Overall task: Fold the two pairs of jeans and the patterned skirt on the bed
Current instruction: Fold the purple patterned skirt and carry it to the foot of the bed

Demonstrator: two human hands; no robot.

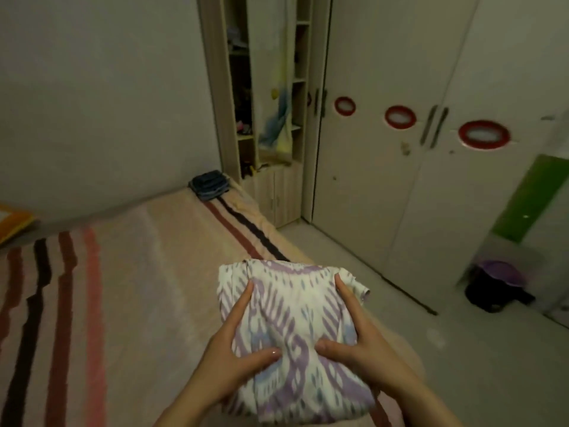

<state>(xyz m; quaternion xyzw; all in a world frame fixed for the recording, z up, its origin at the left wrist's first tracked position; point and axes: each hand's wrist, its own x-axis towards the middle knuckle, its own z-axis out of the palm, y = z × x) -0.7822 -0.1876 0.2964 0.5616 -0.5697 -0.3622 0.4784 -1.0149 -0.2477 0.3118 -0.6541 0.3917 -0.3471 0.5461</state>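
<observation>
The patterned skirt (295,312), white with purple and blue marks, is folded into a compact bundle and held up above the bed's near right edge. My left hand (237,349) grips its left side, thumb on top. My right hand (354,340) grips its right side, thumb pressed into the cloth near the middle. A stack of folded jeans (210,184) lies at the far corner of the bed (138,288), against the wall. I cannot tell how many pairs are in the stack.
The bed has a peach cover with dark and red stripes. An orange pillow (14,224) sits at the far left. Open shelves (268,103) and a white wardrobe (400,149) stand beyond. A dark bin with a purple lid (495,285) stands on the floor at right.
</observation>
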